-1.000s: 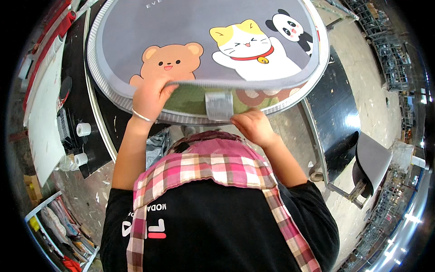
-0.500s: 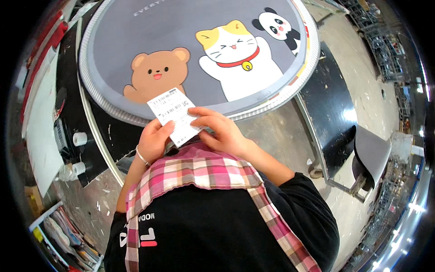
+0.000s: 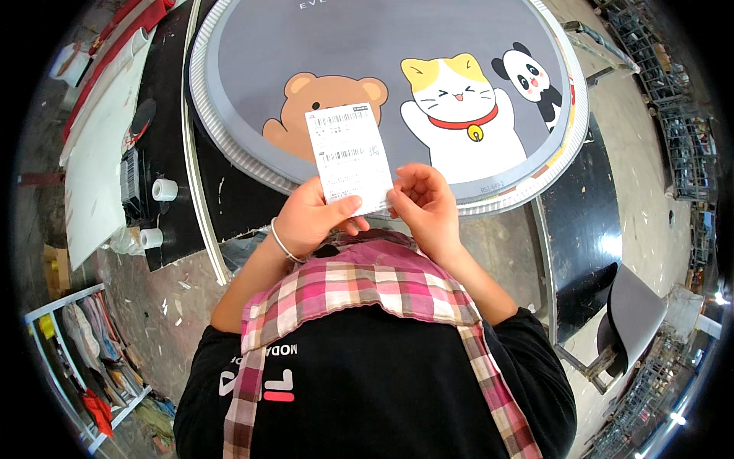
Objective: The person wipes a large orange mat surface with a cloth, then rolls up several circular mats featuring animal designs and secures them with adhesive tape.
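A white printed label sheet (image 3: 348,141) with barcodes is held up in front of me, covering part of the bear on the mat behind it. My left hand (image 3: 313,218) grips its lower left, thumb on top and fingers beneath. At the lower right corner, my right hand (image 3: 427,210) pinches the edge between thumb and index finger, its other fingers curled. Beyond the sheet lies a large round grey mat (image 3: 321,46) with a pale ribbed rim, printed with a bear, a cat and a panda. It seems to rest on a stack of other round pieces.
Two white rolls (image 3: 164,190) stand on the black table at the left, beside a dark box-like object (image 3: 133,183). A grey chair (image 3: 638,314) is at the right by a black tabletop (image 3: 585,260). At the lower left is a rack with cloths (image 3: 92,348).
The label sheet has been raised and turned more upright. My right hand has shifted to its lower right corner with fingers more curled. The whole view has swung, moving the mat rightward.
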Tool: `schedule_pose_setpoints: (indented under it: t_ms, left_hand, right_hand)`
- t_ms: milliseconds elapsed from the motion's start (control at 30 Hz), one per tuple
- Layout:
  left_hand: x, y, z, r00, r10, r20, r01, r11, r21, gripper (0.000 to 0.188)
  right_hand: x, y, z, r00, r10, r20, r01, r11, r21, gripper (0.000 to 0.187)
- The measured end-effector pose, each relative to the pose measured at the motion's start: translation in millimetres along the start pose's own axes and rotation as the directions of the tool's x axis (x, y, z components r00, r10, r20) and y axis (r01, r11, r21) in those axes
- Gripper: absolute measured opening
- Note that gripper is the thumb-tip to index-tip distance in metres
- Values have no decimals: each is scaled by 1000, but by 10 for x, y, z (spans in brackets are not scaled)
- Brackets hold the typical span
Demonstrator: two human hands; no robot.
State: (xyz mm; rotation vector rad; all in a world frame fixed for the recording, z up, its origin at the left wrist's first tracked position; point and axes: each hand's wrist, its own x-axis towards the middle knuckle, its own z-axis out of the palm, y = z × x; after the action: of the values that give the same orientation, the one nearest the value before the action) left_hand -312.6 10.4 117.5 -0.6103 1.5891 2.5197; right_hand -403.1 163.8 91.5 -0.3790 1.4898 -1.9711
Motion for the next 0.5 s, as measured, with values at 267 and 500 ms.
schedule_pose_setpoints:
  t_ms: [267, 500]
  left_hand:
    - [21, -22, -81, 1000, 9, 10, -10, 997, 73, 23]
    - [65, -76, -95, 999, -50, 18, 46, 982, 186, 21]
  right_hand:
    - [499, 70, -1213, 837, -445, -318, -1, 580, -815, 37]
    - [600, 136, -2807, 599, -407, -690, -382, 613, -692, 57]
